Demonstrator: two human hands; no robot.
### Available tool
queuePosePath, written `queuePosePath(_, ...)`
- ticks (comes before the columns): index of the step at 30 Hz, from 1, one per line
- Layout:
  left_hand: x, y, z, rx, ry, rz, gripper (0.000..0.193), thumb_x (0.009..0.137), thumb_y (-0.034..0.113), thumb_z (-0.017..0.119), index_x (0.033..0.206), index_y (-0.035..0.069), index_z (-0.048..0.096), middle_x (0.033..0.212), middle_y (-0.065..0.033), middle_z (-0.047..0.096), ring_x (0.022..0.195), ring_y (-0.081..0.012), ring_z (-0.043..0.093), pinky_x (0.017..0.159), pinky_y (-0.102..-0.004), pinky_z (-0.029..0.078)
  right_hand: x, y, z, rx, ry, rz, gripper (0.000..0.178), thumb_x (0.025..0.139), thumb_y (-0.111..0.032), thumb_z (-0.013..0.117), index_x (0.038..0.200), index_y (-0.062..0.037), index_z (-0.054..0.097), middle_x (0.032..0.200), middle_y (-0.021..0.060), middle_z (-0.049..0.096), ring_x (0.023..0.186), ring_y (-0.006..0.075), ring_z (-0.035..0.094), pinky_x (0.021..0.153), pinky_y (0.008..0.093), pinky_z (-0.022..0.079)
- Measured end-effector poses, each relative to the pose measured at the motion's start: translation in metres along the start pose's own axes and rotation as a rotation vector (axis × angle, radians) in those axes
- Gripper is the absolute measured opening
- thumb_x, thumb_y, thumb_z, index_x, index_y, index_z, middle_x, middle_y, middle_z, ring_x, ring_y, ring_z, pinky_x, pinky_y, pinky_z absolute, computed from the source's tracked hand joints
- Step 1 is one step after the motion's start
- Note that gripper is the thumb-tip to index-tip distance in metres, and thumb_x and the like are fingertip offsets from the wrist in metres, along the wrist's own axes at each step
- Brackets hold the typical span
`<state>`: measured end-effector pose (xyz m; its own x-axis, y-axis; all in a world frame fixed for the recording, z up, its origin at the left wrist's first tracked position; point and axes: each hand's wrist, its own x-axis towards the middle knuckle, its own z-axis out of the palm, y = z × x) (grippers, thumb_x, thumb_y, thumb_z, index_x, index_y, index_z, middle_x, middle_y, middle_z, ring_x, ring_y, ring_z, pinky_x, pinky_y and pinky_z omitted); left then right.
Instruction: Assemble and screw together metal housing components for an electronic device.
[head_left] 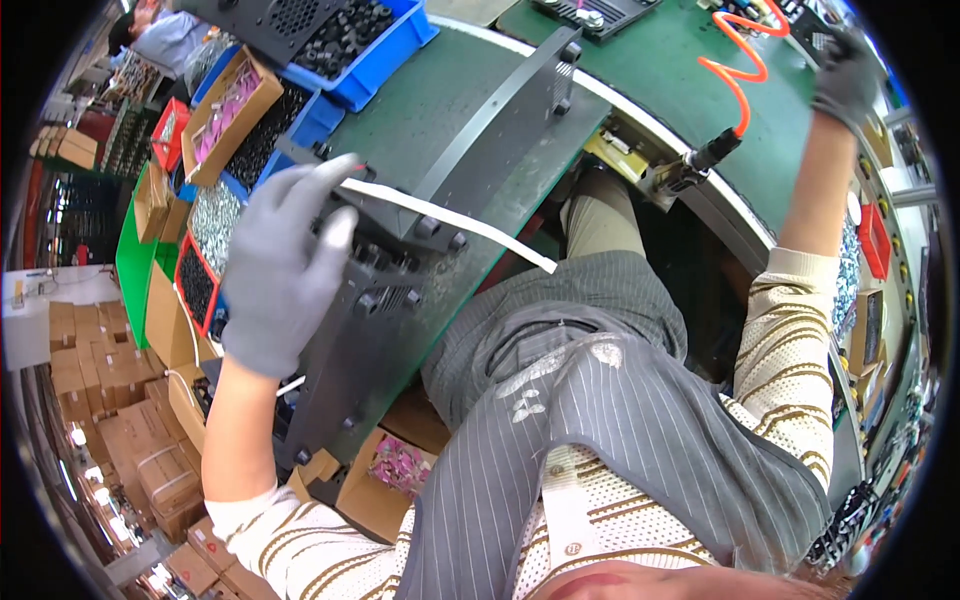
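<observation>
My left hand (pixel 285 265), in a grey glove, is raised over black metal housings on the green bench, thumb and forefinger apart. A white strip (pixel 455 226) begins by the forefinger and runs right over a black part (pixel 385 215) past the bench edge; I cannot tell whether the glove touches it. Under that hand lie black panels with knobs or feet (pixel 385 290). My right hand (pixel 848 78), also gloved, reaches to the far right beside a dark object (pixel 808 38). Its fingers are blurred, so any grip is unclear.
An orange coiled hose (pixel 735 75) leads to a power driver (pixel 690 168) at the bench edge. Left stand blue bins (pixel 365 75) of black parts and a cardboard box (pixel 235 110) of pink packets. Cartons (pixel 150 450) are stacked lower left. A person (pixel 170 40) is far off.
</observation>
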<state>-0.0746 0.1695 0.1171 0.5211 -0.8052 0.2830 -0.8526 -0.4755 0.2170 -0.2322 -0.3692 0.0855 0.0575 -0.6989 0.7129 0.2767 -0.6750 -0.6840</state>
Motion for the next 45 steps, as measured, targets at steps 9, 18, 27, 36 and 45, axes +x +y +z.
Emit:
queuePosePath(9,0.065,0.029,0.075,0.128,-0.443,-0.030,0.048,0.092,0.028,0.047,0.131,0.002,0.037,0.096,-0.0215,0.062,0.084,-0.0378,0.062,0.073,-0.0469,0.049,-0.117,0.076,0.097,-0.219,-0.724,0.893,0.041,0.091,-0.033,0.052,0.121,-0.0042,0.052,0.084,0.0088,0.064,0.052,0.0104,0.051,0.043,0.0232,0.041)
queuePosePath(18,0.047,0.025,0.072,0.010,-0.467,-0.116,0.045,0.091,0.027,0.049,0.129,0.005,0.039,0.097,-0.0210,0.063,0.082,-0.0379,0.062,0.068,-0.0461,0.048,-0.129,0.127,0.166,-0.523,-0.932,0.866,0.044,0.089,-0.037,0.055,0.077,0.0043,0.064,0.063,0.0108,0.062,0.046,0.0179,0.057,0.042,0.0299,0.046)
queuePosePath(27,0.050,0.019,0.078,-0.087,-0.329,-0.107,0.039,0.090,0.029,0.052,0.121,0.005,0.049,0.094,-0.0202,0.063,0.083,-0.0388,0.062,0.069,-0.0449,0.048,-0.097,0.116,0.181,-0.627,-0.862,0.081,0.031,0.078,-0.029,0.058,0.089,-0.0018,0.066,0.073,0.0159,0.065,0.068,0.0259,0.064,0.060,0.0370,0.049)
queuePosePath(36,0.048,0.023,0.075,-0.142,-0.346,-0.163,0.036,0.091,0.027,0.051,0.120,0.006,0.050,0.098,-0.0184,0.063,0.086,-0.0368,0.062,0.071,-0.0422,0.049,-0.110,-0.049,0.178,-0.560,-1.191,-0.065,0.042,0.073,-0.037,0.059,0.101,-0.0068,0.062,0.078,0.0212,0.064,0.077,0.0370,0.064,0.069,0.0458,0.050)
queuePosePath(45,0.048,0.022,0.076,-0.152,-0.331,-0.148,0.035,0.091,0.028,0.051,0.118,0.005,0.051,0.096,-0.0183,0.063,0.085,-0.0367,0.062,0.070,-0.0419,0.049,-0.120,-0.002,0.182,0.004,-1.623,0.833,0.054,0.079,-0.038,0.064,0.113,0.0022,0.056,0.097,0.0087,0.061,0.083,0.0144,0.059,0.063,0.0302,0.050)
